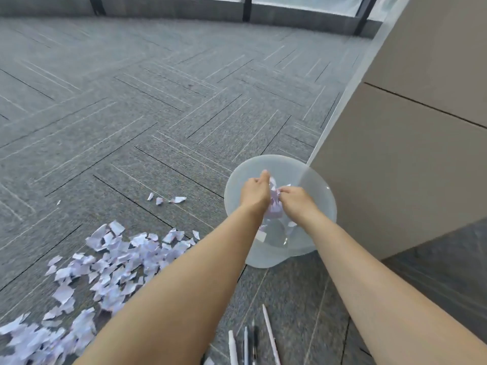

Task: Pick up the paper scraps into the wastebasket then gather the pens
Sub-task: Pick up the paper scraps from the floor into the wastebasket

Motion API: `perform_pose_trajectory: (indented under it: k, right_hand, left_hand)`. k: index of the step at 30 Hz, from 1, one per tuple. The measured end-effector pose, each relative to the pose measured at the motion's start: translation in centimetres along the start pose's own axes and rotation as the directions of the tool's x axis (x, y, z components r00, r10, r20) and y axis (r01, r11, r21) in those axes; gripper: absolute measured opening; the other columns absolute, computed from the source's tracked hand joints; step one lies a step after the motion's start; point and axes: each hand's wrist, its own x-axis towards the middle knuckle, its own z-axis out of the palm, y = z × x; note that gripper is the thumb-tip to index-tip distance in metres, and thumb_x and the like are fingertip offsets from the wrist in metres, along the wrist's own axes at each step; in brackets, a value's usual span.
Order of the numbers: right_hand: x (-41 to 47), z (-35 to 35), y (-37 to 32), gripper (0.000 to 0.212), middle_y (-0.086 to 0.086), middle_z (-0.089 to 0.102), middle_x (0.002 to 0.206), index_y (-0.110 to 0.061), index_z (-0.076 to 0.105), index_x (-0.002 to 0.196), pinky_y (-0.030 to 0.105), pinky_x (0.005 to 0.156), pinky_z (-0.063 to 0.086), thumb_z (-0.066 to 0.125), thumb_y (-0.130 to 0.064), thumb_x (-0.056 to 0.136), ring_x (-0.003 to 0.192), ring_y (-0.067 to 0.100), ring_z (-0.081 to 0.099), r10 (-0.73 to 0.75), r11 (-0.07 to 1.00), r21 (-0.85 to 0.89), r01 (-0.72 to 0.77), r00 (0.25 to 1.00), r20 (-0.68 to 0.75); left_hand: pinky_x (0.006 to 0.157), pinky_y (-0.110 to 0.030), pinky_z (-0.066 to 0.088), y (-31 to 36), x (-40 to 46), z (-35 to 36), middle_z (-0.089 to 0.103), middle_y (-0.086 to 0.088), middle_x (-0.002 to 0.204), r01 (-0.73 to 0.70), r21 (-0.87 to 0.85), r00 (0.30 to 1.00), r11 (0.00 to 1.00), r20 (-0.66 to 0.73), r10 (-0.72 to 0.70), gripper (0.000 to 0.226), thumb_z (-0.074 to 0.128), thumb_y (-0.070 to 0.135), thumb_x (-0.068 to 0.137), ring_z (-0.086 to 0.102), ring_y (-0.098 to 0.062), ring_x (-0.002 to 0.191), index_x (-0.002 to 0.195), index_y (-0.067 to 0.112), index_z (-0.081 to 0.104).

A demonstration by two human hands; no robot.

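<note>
Early going, I judge: both hands, left hand (254, 194) and right hand (296, 200), clutch a bundle of scraps (274, 204) over the wastebasket (320, 196), while the big heap (105, 262) at 8 o'clock and pens (247, 343) at 6 o'clock lie on the floor.

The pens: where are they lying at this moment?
In the head view the pens lie on the carpet at the bottom edge, between the person's two forearms, just nearer the camera than the wastebasket and right of the scrap pile.
</note>
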Motion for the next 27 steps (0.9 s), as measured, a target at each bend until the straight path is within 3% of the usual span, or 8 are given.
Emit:
perform_pose_trajectory:
  k: [2,5,10,12,15,20,24,27]
  right_hand:
    - [0.2,-0.1,0.5,0.025,0.006,0.066,0.086,-0.011,0.064,0.08,0.032,0.073,0.044,0.042,-0.018,0.09,0.087,0.029,0.058,0.046,0.997,-0.066,-0.047,0.999,-0.013]
    - [-0.5,0.0,-0.4,0.027,0.005,0.067,0.102,-0.015,0.066,0.099,0.034,0.081,0.045,0.041,-0.021,0.092,0.097,0.028,0.058,0.039,0.998,-0.037,-0.045,0.988,-0.147]
    - [-4.7,2.7,-6.6,0.021,-0.001,0.066,0.077,-0.014,0.066,0.087,0.029,0.065,0.041,0.046,-0.012,0.093,0.073,0.016,0.058,-0.272,0.913,0.186,0.363,0.882,-0.384]
    - [-7.4,6.0,-9.6,0.018,-0.01,0.057,0.065,-0.014,0.065,0.084,0.018,0.056,0.034,0.049,-0.009,0.091,0.057,0.004,0.048,-0.505,0.794,0.192,0.577,0.802,-0.32]
    - [-9.9,14.1,-11.2,0.016,-0.007,0.062,0.077,-0.013,0.067,0.092,0.024,0.062,0.041,0.051,-0.011,0.09,0.066,0.01,0.053,-0.715,0.695,0.124,0.709,0.699,0.006]
    - [-6.1,27.2,-4.4,0.049,0.005,0.035,0.148,-0.031,0.04,0.141,0.045,0.101,0.041,0.047,-0.039,0.093,0.134,0.029,0.034,-0.283,0.891,-0.203,0.407,0.845,0.454]
    - [-1.5,31.8,0.2,0.079,0.003,-0.008,0.161,-0.043,0.012,0.149,0.057,0.114,0.013,0.043,-0.073,0.082,0.146,0.037,-0.006,-0.166,0.85,-0.425,0.311,0.924,0.344]
    - [1.1,33.9,0.8,0.085,0.004,-0.011,0.161,-0.042,0.01,0.149,0.057,0.115,0.002,0.041,-0.078,0.079,0.145,0.037,-0.011,-0.217,0.873,-0.378,0.31,0.939,0.269]
  left_hand:
    - [0.084,-0.028,0.038,-0.2,0.1,0.0,0.056,-0.007,0.102,0.044,0.012,0.999,0.999,0.02,-0.045,0.054,0.025,0.041,0.101,0.056,-0.026,0.097,0.117,0.001,0.058]
    - [0.089,-0.031,0.036,-0.2,-0.3,-0.8,0.06,-0.005,0.111,0.021,-0.132,0.999,0.991,0.028,-0.017,0.051,0.023,0.037,0.102,0.053,-0.023,0.1,0.113,0.006,0.062]
    - [0.08,-0.027,0.05,-2.2,-2.7,-8.6,0.069,-0.009,0.099,-0.331,-0.219,0.932,0.918,-0.225,0.283,0.04,0.031,0.028,0.103,0.064,-0.015,0.091,0.1,0.009,0.067]
    - [0.077,-0.031,0.051,-6.0,-3.5,-13.5,0.068,-0.006,0.094,-0.359,-0.031,0.885,0.933,-0.328,0.329,0.029,0.038,0.024,0.1,0.064,-0.016,0.088,0.095,0.015,0.066]
    - [0.085,-0.039,0.05,-14.9,-3.9,-20.7,0.065,-0.002,0.101,-0.108,0.304,0.911,0.946,-0.351,0.217,0.014,0.054,0.028,0.089,0.06,-0.019,0.1,0.099,0.026,0.063]
    - [0.113,-0.047,0.024,-28.0,-4.7,-28.9,0.02,-0.009,0.156,0.299,0.616,0.92,0.729,-0.389,-0.048,0.073,0.059,0.057,0.08,0.018,-0.029,0.142,0.144,0.032,0.032]
    - [0.117,-0.05,0.012,-33.0,-3.4,-31.3,-0.005,-0.005,0.16,0.4,0.658,0.892,0.638,-0.439,-0.107,0.094,0.051,0.075,0.074,0.0,-0.029,0.146,0.15,0.038,0.009]
    - [0.117,-0.046,0.005,-34.2,-1.3,-30.8,-0.011,-0.005,0.159,0.305,0.656,0.904,0.691,-0.428,0.007,0.096,0.049,0.075,0.075,-0.008,-0.026,0.146,0.149,0.038,0.001]
